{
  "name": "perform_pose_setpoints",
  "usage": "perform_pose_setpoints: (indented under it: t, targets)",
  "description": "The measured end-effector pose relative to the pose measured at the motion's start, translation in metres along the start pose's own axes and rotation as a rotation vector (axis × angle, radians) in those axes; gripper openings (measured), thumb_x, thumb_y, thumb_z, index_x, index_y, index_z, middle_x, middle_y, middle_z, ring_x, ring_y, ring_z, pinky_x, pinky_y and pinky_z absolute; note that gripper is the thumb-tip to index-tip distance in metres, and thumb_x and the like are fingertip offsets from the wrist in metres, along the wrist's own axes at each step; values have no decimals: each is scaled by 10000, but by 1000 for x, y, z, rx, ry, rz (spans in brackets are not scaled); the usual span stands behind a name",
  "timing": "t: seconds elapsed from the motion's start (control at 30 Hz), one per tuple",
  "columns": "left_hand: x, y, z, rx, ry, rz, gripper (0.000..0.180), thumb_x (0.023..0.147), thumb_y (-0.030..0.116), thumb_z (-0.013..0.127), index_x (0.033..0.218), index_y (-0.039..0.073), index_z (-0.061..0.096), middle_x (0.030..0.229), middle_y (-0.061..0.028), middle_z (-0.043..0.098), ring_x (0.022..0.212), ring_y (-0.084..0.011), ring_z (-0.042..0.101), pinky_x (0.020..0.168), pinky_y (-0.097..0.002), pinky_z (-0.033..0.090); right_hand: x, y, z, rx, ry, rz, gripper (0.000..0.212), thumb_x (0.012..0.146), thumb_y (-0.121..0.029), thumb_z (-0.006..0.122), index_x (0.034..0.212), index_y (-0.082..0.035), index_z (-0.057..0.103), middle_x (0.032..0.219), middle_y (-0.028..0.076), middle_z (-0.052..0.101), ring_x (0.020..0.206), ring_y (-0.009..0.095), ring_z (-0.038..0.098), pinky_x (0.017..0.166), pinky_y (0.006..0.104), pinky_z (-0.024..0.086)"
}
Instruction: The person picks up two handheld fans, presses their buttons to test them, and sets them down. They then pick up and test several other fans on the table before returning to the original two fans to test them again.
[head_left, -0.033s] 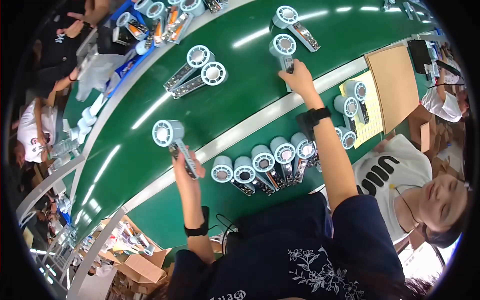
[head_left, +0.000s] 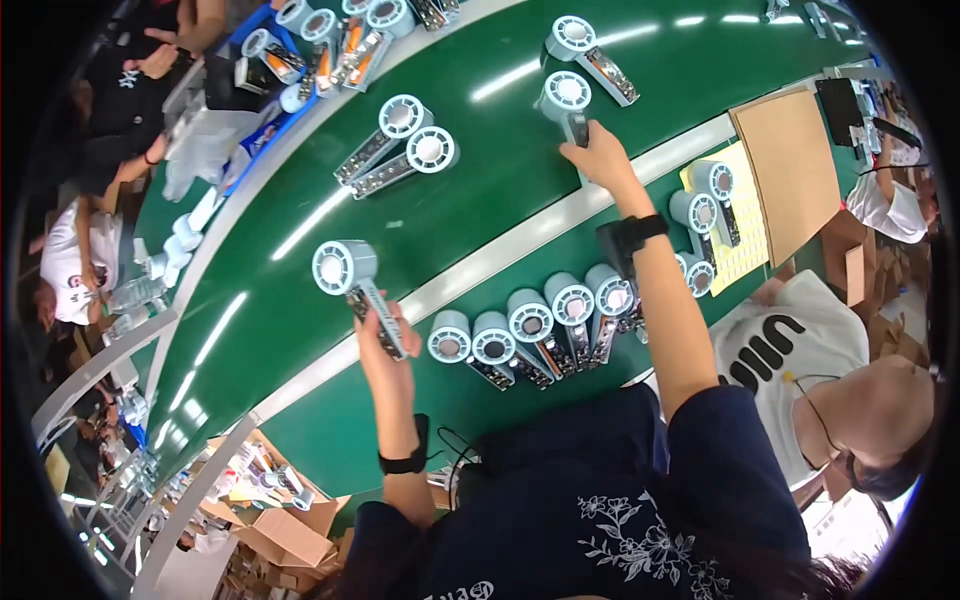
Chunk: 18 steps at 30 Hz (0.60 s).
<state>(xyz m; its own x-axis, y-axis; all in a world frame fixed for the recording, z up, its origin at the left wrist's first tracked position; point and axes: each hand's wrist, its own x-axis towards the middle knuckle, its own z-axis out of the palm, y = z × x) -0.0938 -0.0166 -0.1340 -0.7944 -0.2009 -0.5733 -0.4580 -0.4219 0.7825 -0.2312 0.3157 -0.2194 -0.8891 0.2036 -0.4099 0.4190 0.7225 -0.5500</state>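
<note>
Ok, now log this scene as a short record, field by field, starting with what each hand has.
Left hand: grips a pale-blue handheld fan by its handle, circuit board exposed
Right hand: grips a second fan by its handle
Surface: green worktop, crossed by a pale rail
Beyond left hand: fan pair
Near side: fan row
Far right: yellow sheet beside brown cardboard

The fan held on the left (head_left: 352, 270) and the fan held on the right (head_left: 566, 95) are pale blue with spokes like a wheel, the near table (head_left: 310, 440) is green, the right-side sheet (head_left: 742, 262) is yellow, the cardboard (head_left: 790, 180) is brown, and the near shirt (head_left: 530, 500) is dark blue with white flowers.
</note>
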Motion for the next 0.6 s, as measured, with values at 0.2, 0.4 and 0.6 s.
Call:
perform_pose_setpoints:
  t: [0.2, 0.4, 0.6]
  targets:
    - [-57, 14, 18, -188, -123, 102, 408, 950, 324, 396, 1241, 38, 406, 832, -26, 488, 492, -84, 406, 380, -206, 318, -129, -69, -63, 796, -295, -115, 320, 870, -255, 595, 1017, 1, 472, 774, 61, 575, 570, 118, 517, 500, 258, 404]
    - [-104, 35, 11, -11, -340, 325, 422, 950, 318, 390, 1264, 42, 331, 824, -52, 461, 501, -95, 434, 318, -224, 365, -253, -81, -81, 1345, -461, -225, 266, 946, -190, 450, 1122, 8, 427, 830, 78, 522, 604, 124, 492, 533, 267, 406]
    - [-171, 49, 11, 86, -384, 415, 393, 960, 307, 367, 1233, 29, 314, 860, -87, 452, 500, -107, 443, 317, -230, 384, -326, -65, -78, 1495, -527, -317, 294, 972, -195, 366, 1192, -2, 396, 910, 95, 497, 654, 145, 488, 571, 292, 419]
